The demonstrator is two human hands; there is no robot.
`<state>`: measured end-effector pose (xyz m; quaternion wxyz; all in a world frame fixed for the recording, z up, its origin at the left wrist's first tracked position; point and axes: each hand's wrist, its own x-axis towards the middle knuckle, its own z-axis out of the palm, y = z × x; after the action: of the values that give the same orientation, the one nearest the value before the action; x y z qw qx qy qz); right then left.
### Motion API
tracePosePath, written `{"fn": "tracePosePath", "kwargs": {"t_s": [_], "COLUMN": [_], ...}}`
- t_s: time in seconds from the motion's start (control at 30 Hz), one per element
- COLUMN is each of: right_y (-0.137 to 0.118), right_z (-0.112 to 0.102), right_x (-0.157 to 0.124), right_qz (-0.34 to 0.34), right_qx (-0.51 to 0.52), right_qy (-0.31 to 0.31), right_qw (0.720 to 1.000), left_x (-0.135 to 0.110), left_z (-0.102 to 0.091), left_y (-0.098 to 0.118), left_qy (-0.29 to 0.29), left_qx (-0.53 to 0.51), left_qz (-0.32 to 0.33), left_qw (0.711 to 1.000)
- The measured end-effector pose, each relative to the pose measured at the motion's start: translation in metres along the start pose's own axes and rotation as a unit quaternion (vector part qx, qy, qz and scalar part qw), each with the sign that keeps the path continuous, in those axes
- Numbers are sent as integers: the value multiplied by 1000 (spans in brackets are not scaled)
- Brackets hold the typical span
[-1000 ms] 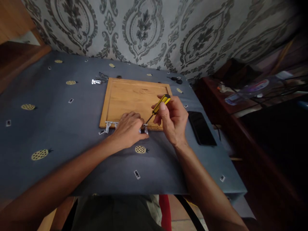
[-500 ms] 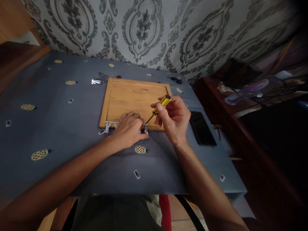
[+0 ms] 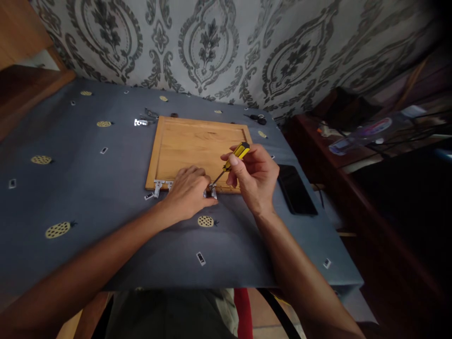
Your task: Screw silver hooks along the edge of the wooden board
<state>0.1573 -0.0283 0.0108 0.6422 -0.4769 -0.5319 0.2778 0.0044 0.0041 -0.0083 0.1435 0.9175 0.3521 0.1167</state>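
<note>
A framed wooden panel (image 3: 194,146) lies flat on the cloth-covered table. My right hand (image 3: 256,179) is closed round the yellow and black handle of a screwdriver (image 3: 240,151), held at a slant. Its tip meets a metal hinge (image 3: 213,192) on the panel's near edge. My left hand (image 3: 189,192) presses over that edge, its thumb and bent fingers closed about the same hinge, which they partly cover. Another metal hinge (image 3: 157,187) sits at the near left corner, and a further metal piece beside it is partly hidden by my left hand.
Loose metal hinges (image 3: 141,122) lie past the panel's far left corner. Scissors (image 3: 259,118) rest at the far right. A black phone (image 3: 296,189) lies right of my right hand. A plastic bottle (image 3: 374,129) is on the dark furniture beyond the table's right edge.
The screwdriver handle has shifted very slightly in my right hand, its tip still at the hinge. My left hand stays in place. The whole view has moved a little.
</note>
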Motion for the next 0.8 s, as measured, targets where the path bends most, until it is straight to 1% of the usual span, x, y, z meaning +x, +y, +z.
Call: {"fn": "tracePosePath", "kwargs": {"t_s": [0.23, 0.43, 0.57, 0.7, 0.8], "right_y": [1, -1, -4, -3, -1], "right_z": [-3, 0, 0, -2, -2], "right_x": [-1, 0, 0, 0, 0], "right_qz": [3, 33, 53, 50, 51], "right_qx": [-39, -21, 6, 1, 2], "right_qy": [-15, 4, -12, -30, -32], "right_qw": [999, 999, 999, 998, 998], "left_x": [-1, -2, -2, -2, -2], "left_z": [3, 2, 2, 3, 4], "left_y": [-1, 0, 1, 0, 0], "left_qy": [19, 17, 15, 22, 26], "left_qx": [-1, -6, -16, -24, -26], "left_qz": [3, 5, -2, -4, -4], "left_qw": [1000, 1000, 1000, 999, 999]}}
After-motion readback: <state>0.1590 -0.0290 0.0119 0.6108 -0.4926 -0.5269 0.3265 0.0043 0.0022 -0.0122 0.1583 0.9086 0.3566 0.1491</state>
